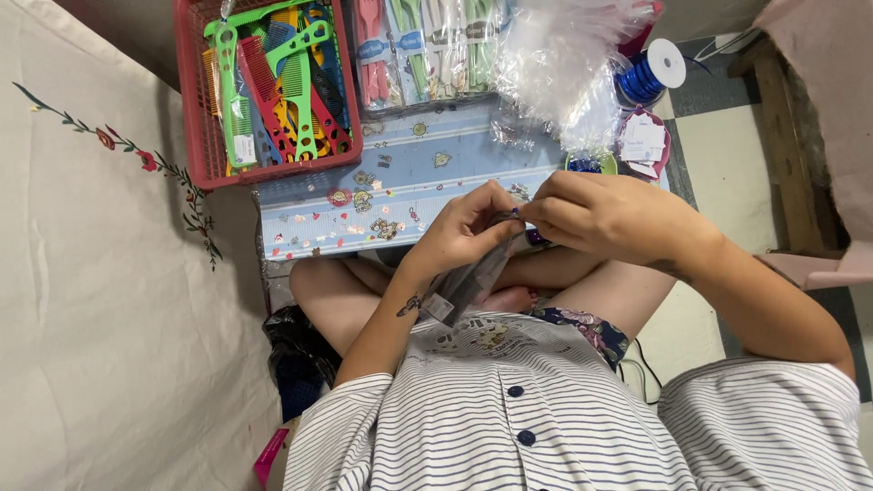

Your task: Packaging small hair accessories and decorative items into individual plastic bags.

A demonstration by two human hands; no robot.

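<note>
low blue tabletop (400, 186) with small cartoon prints, seen from above, set before a seated person in a striped shirt. both hands meet over the lap at the near edge of the tabletop. left hand (459, 232): fingers pressed together, pinching the upper end of a clear packet with a dark comb (468, 282) inside. right hand (605, 216): fingertips closed on the same upper end, touching the left fingertips; what passes between them is too small to tell. the packet's long axis runs on a slant, from the pinched top end by the fingertips down toward the person's left wrist and shirt, so its body lies below and behind the left hand's grip, nearer the left hand than the right. far side of the tabletop: red basket (195, 100) of loose coloured combs at left; a row of packed combs (423, 41) beside it; a heap of clear plastic bags (564, 64); a spool of blue ribbon (650, 73) at right. white embroidered cloth (100, 273) lies to the left.
</note>
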